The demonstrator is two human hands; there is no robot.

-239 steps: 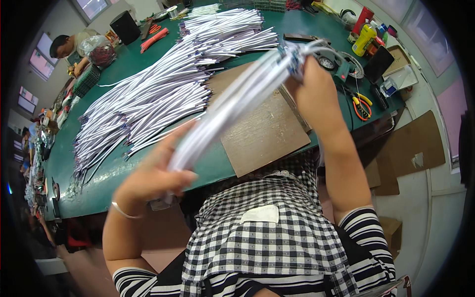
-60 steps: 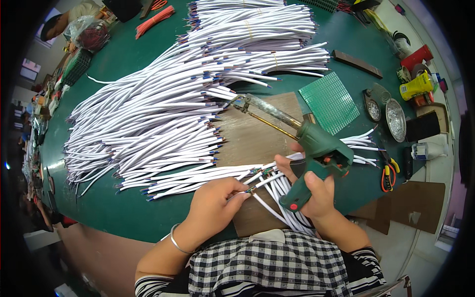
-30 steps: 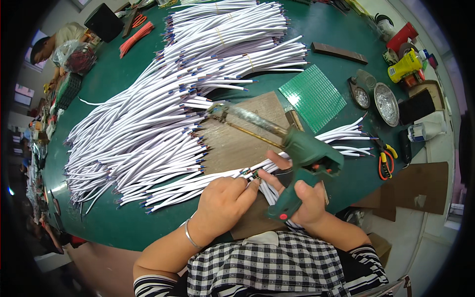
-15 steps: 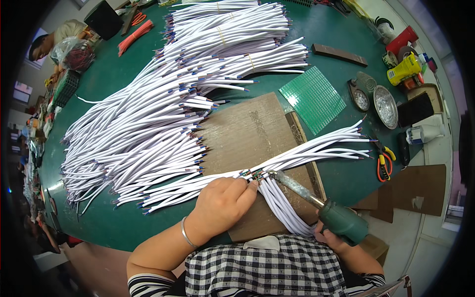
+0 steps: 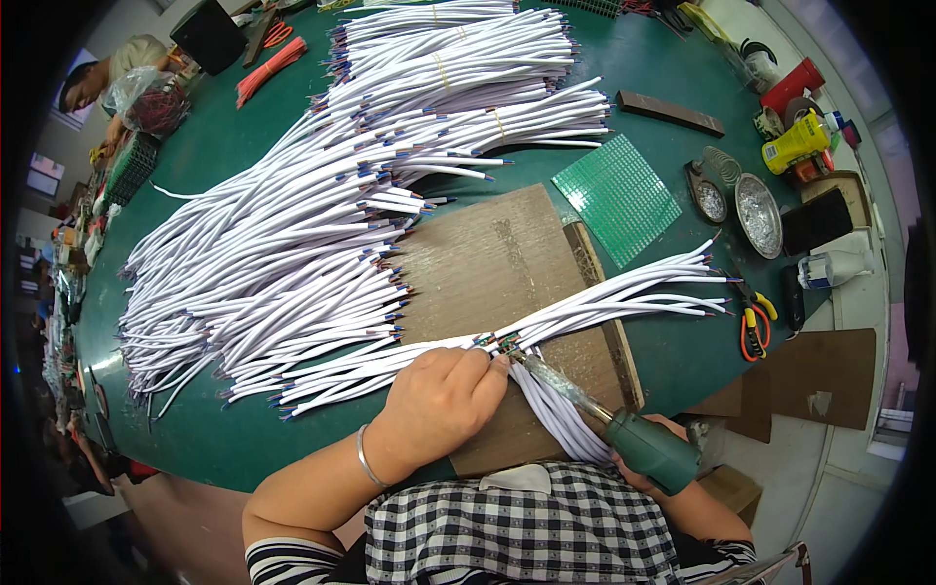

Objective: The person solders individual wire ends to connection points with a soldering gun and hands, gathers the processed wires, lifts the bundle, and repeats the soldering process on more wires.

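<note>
My left hand (image 5: 444,405) is closed, thumb and fingers pinching white cables (image 5: 390,375) where their stripped ends meet small green and coppery parts (image 5: 499,343). What exactly sits between the fingertips is partly hidden. In my right hand (image 5: 634,476), fingers wrap round the green handle of a soldering iron (image 5: 575,395). Its metal tip reaches the joint right beside my left fingertips. More white cables run from this joint to the upper right, and another bunch (image 5: 561,424) curves down toward my lap behind the iron. A brown board (image 5: 487,253) lies beneath.
Large piles of white cables (image 5: 273,263) cover the green table's left and far parts. To the right lie a green grid sheet (image 5: 619,200), a metal bowl (image 5: 759,216), pliers (image 5: 754,327) and a yellow bottle (image 5: 797,143). A person (image 5: 122,73) sits at the far left.
The soldering iron and my right hand have shifted left, and the tip has come down closer to my left fingertips. My left hand has stayed almost in place.
</note>
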